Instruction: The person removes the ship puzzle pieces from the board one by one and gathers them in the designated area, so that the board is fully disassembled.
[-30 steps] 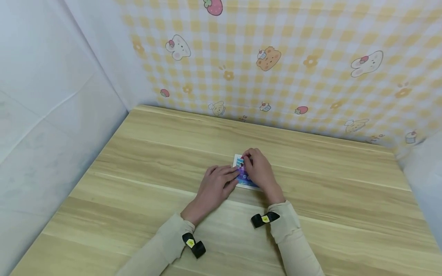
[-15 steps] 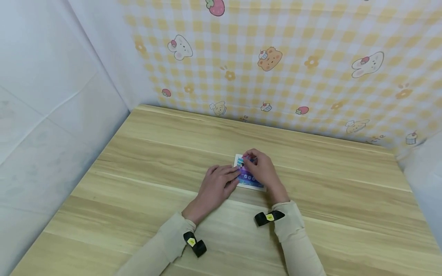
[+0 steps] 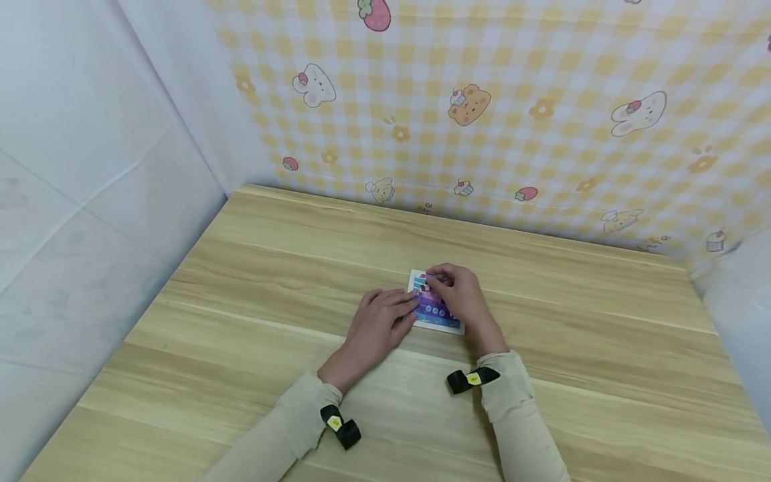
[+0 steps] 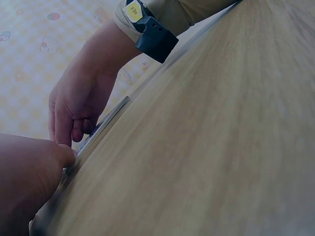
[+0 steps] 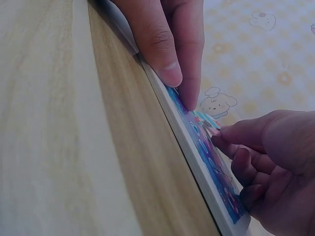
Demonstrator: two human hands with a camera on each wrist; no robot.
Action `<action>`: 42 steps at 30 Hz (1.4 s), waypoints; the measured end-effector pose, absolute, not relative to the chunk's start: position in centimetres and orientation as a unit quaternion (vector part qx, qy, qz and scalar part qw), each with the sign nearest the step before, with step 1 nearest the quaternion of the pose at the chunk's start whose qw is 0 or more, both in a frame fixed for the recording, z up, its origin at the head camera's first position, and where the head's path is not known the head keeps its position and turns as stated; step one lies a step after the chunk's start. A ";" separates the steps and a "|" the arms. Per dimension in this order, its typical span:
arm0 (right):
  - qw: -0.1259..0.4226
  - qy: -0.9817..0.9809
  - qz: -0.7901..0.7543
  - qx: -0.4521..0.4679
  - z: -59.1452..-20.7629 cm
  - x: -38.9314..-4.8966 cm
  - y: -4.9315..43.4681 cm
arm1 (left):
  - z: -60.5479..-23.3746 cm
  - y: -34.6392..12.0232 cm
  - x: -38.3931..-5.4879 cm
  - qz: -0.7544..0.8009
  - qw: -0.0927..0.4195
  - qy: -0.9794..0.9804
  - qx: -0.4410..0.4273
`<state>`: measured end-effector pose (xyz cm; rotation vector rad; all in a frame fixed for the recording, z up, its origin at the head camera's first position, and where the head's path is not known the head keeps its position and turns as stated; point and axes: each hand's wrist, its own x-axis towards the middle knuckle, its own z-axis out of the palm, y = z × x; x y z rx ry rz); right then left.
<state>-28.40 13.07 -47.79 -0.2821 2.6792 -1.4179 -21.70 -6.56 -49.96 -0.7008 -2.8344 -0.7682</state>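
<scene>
A small flat board (image 3: 444,328) with a white border and a blue and purple picture lies on the wooden table. My left hand (image 3: 378,326) rests its fingertips on the board's left side, its fingers mostly straight. Over the upper part of the picture, my right hand (image 3: 462,296) has thumb and forefinger brought together. In the right wrist view, those fingertips pinch a small thin piece (image 5: 215,131) at the picture's surface; I cannot tell what it is. The right hand's other fingers are curled close over the picture and cover part of it.
The light wooden table (image 3: 289,268) stretches out all around the board. A yellow checked cloth (image 3: 512,147) with cartoon animals hangs behind its back edge. A white sheet (image 3: 90,201) hangs on the left. Each sleeve bears a black wrist camera (image 3: 472,379).
My right hand has shifted slightly to the right and toward me, with thumb and forefinger still together. More of the board's lower right now shows. The left hand has stayed in place.
</scene>
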 end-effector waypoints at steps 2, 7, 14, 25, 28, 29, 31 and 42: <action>0.048 0.879 -0.466 -0.090 -47.7 -28.3 13.1 | -50.0 -6.5 -21.6 -0.255 0.064 -0.936 -0.233; 0.042 0.882 -0.461 -0.091 -47.7 -28.0 13.3 | -50.0 -6.4 -21.4 -0.254 0.065 -0.936 -0.235; 0.030 0.883 -0.460 -0.087 -47.4 -27.7 13.6 | -49.8 -6.2 -21.3 -0.262 0.066 -0.933 -0.239; 0.021 0.872 -0.485 -0.059 -46.3 -27.4 14.0 | -49.4 -5.9 -21.0 -0.265 0.070 -0.932 -0.238; 0.010 0.868 -0.494 -0.049 -45.7 -27.1 14.4 | -49.4 -6.0 -21.0 -0.262 0.069 -0.932 -0.239; 0.005 0.867 -0.497 -0.048 -45.4 -27.0 14.6 | -49.3 -6.0 -21.0 -0.260 0.069 -0.933 -0.239; -0.005 0.865 -0.499 -0.048 -45.0 -26.7 15.1 | -49.3 -6.2 -21.0 -0.259 0.069 -0.934 -0.237; -0.040 0.887 -0.459 -0.016 -45.4 -24.4 21.4 | -49.6 -6.6 -21.1 -0.276 0.060 -0.932 -0.228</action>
